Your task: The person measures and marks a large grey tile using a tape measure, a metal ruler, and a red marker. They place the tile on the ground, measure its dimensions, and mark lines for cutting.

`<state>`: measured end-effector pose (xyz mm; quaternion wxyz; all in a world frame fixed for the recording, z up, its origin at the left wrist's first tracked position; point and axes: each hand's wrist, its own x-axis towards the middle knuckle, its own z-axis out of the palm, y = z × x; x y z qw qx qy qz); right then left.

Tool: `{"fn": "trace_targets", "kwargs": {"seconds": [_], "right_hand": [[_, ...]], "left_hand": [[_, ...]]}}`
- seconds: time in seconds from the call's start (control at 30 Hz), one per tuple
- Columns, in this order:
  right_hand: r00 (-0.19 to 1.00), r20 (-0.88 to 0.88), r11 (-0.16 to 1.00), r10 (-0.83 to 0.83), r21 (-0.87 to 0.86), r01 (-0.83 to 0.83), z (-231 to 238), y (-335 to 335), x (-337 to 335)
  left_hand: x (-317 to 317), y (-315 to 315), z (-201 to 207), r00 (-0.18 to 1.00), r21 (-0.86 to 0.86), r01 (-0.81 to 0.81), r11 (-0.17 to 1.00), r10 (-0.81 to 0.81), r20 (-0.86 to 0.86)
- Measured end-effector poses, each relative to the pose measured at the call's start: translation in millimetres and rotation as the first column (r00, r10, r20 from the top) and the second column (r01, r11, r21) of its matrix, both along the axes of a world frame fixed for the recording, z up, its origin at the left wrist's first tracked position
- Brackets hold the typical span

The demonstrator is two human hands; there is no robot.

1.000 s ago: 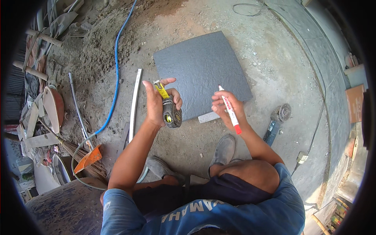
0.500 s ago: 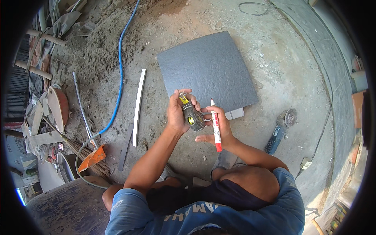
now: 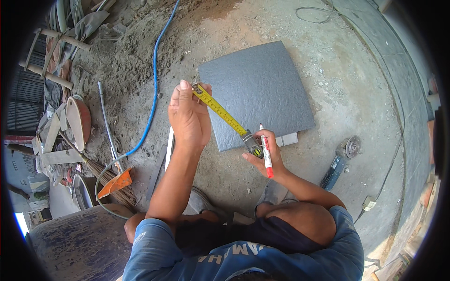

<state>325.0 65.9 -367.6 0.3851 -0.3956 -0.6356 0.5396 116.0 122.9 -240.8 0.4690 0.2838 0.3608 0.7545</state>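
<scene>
Between my hands a yellow tape measure [image 3: 221, 111] is stretched, its blade slanting from upper left to lower right. My left hand [image 3: 190, 114] pinches the hooked end of the blade. The dark case [image 3: 253, 144] sits in my right hand [image 3: 272, 154], which also holds a white marker [image 3: 266, 152] with a red end, its dark tip pointing away from me. Beyond and beneath my hands a dark grey textured tile [image 3: 262, 84] lies on the ground, with a small pale block [image 3: 287, 139] showing under its near right edge.
An angle grinder [image 3: 340, 161] lies at the right, near a cable with a connector [image 3: 369, 203]. At the left are a blue hose [image 3: 155, 79], a white strip [image 3: 170, 147], a broom [image 3: 101, 175], an orange scoop [image 3: 116, 183] and a sand heap [image 3: 133, 56].
My left hand has moved left and away from me, drawing the blade out of the case. The case has passed into my right hand beside the marker. The view has shifted slightly.
</scene>
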Motion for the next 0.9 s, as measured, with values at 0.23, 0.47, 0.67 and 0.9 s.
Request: {"fn": "trace_targets", "kwargs": {"seconds": [0.23, 0.47, 0.67, 0.9], "right_hand": [[0.997, 0.0, 0.996, -0.073, 0.057, 0.073, 14, 8, 2], [0.986, 0.033, 0.98, -0.161, 0.122, 0.156, 8, 8, 13], [0.999, 0.014, 0.968, -0.038, 0.249, 0.033, 8, 7, 2], [0.984, 0.125, 0.929, -0.127, 0.363, 0.074, 12, 16, 9]], "left_hand": [[38, -35, -56, 0.943, -0.578, 0.136, 0.805, -0.284, -0.174], [83, -62, -105, 0.934, -0.621, 0.309, 0.72, -0.354, 0.055], [62, -57, -117, 0.71, -0.225, 0.659, 0.717, -0.495, 0.501], [-15, -43, -139, 0.802, -0.541, 0.59, 0.599, -0.512, 0.307]]}}
